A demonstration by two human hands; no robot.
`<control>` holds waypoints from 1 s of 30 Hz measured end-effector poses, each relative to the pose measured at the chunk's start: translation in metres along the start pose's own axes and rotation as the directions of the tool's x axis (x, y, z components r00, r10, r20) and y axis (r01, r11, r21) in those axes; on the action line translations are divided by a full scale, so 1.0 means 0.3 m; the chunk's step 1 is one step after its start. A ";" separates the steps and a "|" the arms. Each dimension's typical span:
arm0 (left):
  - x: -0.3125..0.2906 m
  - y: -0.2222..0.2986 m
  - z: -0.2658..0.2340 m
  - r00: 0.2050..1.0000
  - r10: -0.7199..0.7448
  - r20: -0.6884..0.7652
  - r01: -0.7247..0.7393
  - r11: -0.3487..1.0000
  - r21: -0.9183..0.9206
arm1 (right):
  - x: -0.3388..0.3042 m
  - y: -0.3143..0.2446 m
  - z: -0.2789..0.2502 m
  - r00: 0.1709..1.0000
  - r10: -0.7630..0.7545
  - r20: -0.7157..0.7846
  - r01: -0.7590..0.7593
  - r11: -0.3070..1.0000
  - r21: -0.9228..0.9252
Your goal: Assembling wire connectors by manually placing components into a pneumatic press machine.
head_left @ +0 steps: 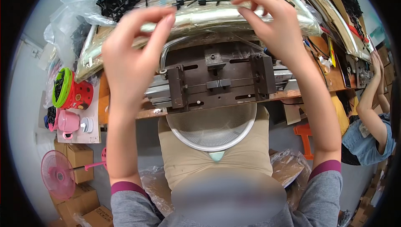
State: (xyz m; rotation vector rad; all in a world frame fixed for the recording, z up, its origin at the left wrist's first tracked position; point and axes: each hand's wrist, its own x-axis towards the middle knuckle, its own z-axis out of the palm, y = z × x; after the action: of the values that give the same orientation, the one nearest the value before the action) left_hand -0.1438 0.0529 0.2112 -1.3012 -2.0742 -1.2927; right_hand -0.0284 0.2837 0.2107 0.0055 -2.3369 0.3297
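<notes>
My left hand is raised over the near left edge of a plastic-lined tray, its thumb and forefinger pinched together. My right hand hangs over the tray's right part, with fingers curled toward the thumb. A thin black rod with small black blocks spans the space between both sets of fingertips; whether it is held or lies in the tray is unclear. Below the hands sits a dark metal fixture with two upright blocks and a small grey piece at its middle. Both hands are slightly blurred.
A mesh basket rests on my lap under the table edge. Loose black parts heap in the tray. At left are a red-and-green tub, a pink cup and a pink fan. A co-worker's arms show at right.
</notes>
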 end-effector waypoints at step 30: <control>-0.437 0.116 0.191 0.956 0.101 0.276 -0.155 0.971 0.182 | -0.009 -0.051 0.058 0.991 0.009 -0.133 0.049 0.902 0.430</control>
State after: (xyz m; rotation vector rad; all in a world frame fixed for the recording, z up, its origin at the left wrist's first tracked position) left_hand -0.0395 0.0399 0.1084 -1.5560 -2.1854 -0.8658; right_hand -0.0370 0.2645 0.2007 0.2181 -2.0869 0.8095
